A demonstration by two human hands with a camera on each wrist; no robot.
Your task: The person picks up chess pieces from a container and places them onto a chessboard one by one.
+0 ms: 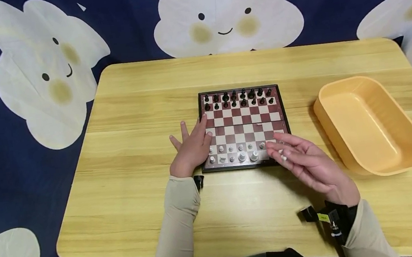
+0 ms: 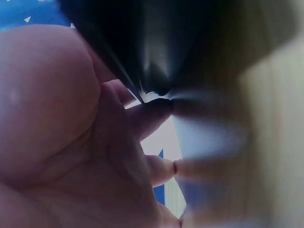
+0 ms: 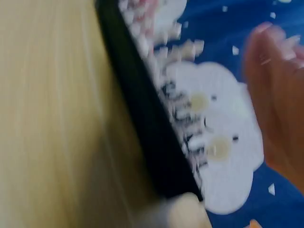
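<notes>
A chessboard (image 1: 243, 130) lies on the table with black chess pieces (image 1: 242, 93) in two rows at its far side. White chess pieces (image 1: 242, 156) stand in two rows along the near side. My left hand (image 1: 191, 147) rests at the board's left edge with fingers spread; in the left wrist view its palm (image 2: 57, 142) faces the dark board side. Above the board's near right corner, my right hand (image 1: 314, 166) holds a small white chess piece (image 1: 283, 157) at its fingers. That hand covers the corner squares, and it is blurred in the right wrist view.
A yellow plastic bin (image 1: 369, 124) stands at the right, close to my right hand. The wooden table (image 1: 125, 226) has rounded corners. Behind it hangs dark blue cloth with white smiling clouds (image 1: 226, 13).
</notes>
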